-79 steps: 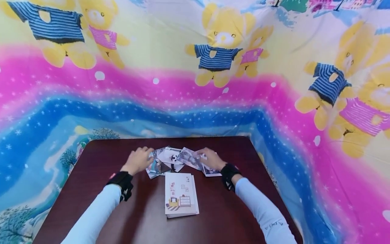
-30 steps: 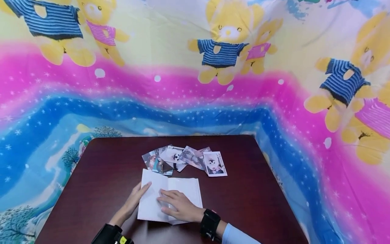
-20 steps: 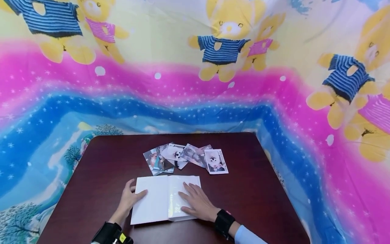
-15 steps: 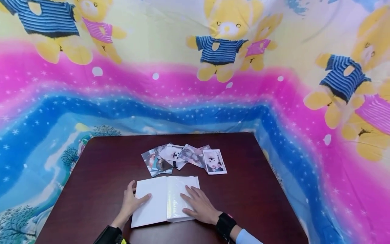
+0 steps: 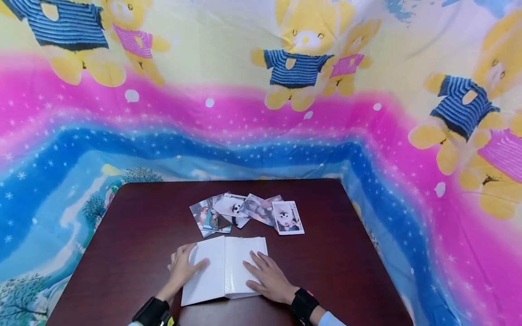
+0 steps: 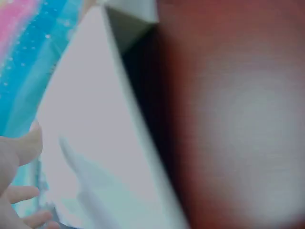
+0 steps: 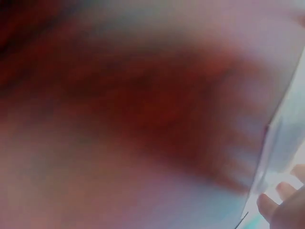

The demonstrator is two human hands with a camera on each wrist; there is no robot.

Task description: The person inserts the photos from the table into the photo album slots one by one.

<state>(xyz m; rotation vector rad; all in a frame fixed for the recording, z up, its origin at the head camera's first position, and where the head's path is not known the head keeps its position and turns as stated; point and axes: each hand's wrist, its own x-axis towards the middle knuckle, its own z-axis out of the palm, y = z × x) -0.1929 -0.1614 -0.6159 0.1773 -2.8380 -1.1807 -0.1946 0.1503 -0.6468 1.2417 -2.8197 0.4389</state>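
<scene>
Head view. Open photo album (image 5: 224, 269) lying flat near the front edge of the dark wooden table (image 5: 122, 235), white pages up, spine running away from the viewer. Left hand (image 5: 183, 268) resting on the left page, fingers straight and slightly spread, thumb at the outer edge. Right hand (image 5: 268, 280) flat on the right page, fingers straight and spread, pressing the glossy sleeve down. Nothing pinched or gripped by either hand. Loose photographs (image 5: 244, 213) fanned out just beyond the album, apart from both hands.

Left wrist view. Heavily blurred. White page of the album (image 6: 90, 143) filling the left half, its edge raised slightly off the table (image 6: 238, 119). Fingertips (image 6: 21, 150) visible at the lower left, lying against the page; no curl to be made out.

Right wrist view. Blurred almost throughout. Edge of the album (image 7: 276, 143) at the right, fingertips (image 7: 281, 195) on or beside it at the lower right corner; spread or pressed together, cannot tell.

Handling, as judgement. Likely light but thick, covers stiff, inner leaves thin and flexible. Plastic sleeves probably slick under dry fingers, prone to creasing. Best held flat by palm pressure near the spine; for lifting, grasp at the outer cover edges, not by a single leaf.
</scene>
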